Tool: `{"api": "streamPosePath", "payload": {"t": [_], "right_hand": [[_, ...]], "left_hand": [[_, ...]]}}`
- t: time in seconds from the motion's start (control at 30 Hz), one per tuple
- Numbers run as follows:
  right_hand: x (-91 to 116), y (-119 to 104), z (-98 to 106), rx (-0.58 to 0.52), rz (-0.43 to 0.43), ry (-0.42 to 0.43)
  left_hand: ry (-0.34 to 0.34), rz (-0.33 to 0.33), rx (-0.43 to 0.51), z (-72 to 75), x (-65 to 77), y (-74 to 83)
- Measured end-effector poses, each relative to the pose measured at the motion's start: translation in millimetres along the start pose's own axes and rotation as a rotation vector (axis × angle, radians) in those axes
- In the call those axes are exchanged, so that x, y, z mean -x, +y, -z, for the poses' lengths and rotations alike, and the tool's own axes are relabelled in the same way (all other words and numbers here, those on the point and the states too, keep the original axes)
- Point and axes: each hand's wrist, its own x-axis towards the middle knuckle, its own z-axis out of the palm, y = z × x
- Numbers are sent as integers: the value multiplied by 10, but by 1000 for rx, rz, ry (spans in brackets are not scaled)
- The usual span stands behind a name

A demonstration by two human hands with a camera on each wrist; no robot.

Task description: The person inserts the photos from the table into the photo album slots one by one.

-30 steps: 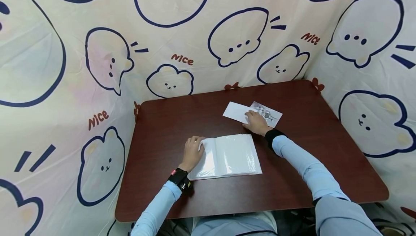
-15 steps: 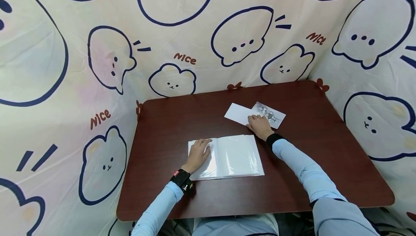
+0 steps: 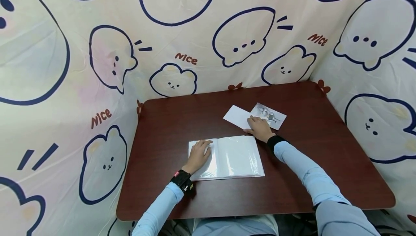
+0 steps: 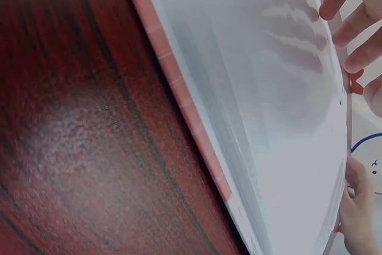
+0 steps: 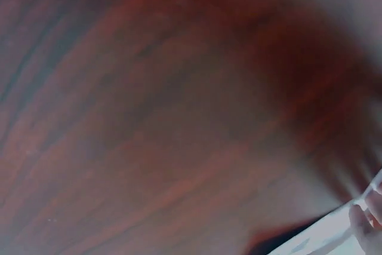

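Note:
An album with clear plastic sleeves (image 3: pixel 238 156) lies open on the table, showing blank white pages. My left hand (image 3: pixel 199 156) rests on its left page, fingers extended toward the top edge. In the left wrist view, the left fingers (image 4: pixel 352 28) spread above the glossy page (image 4: pixel 280 117), their reflection showing in it. Beyond the album, my right hand (image 3: pixel 261 128) touches the near edge of a white card (image 3: pixel 237 116), fingertips on it and thumb out to the left. A photo card with a grey printed figure (image 3: pixel 271 115) lies partly behind that card.
The dark brown wooden table (image 3: pixel 308 163) extends around the album. Cloth (image 3: pixel 201 33) with bear drawings hangs behind and on both sides of it. The album's pink cover edge (image 4: pixel 179 82) shows in the left wrist view.
My left hand has moved right from the album's left edge onto the page. My right hand has drawn back slightly, and the white card has slid a little nearer.

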Motion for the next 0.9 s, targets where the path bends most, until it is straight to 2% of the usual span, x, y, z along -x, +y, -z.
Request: {"api": "streamPosePath", "payload": {"t": [0.1, 0.3, 0.4, 0.5, 0.57, 0.67, 0.77, 0.9], "right_hand": [[40, -38, -36, 27, 24, 39], [53, -74, -84, 69, -11, 77], [71, -55, -73, 24, -40, 118], [79, -40, -17, -51, -56, 218], [60, -23, 6, -62, -48, 269], [16, 12, 7, -74, -57, 258], [-55, 50, 11, -91, -126, 193], [-180, 116, 121, -156, -307, 188]], "left_hand": [[-13, 11, 1, 13, 4, 4], [-43, 21, 12, -12, -7, 3], [-47, 15, 25, -17, -15, 57], [-34, 14, 42, -25, -62, 117], [-20, 8, 39, -32, -98, 159], [-12, -23, 9, -60, -139, 212], [-25, -57, -9, -84, -142, 262], [-34, -81, -10, -107, -128, 310]]}}
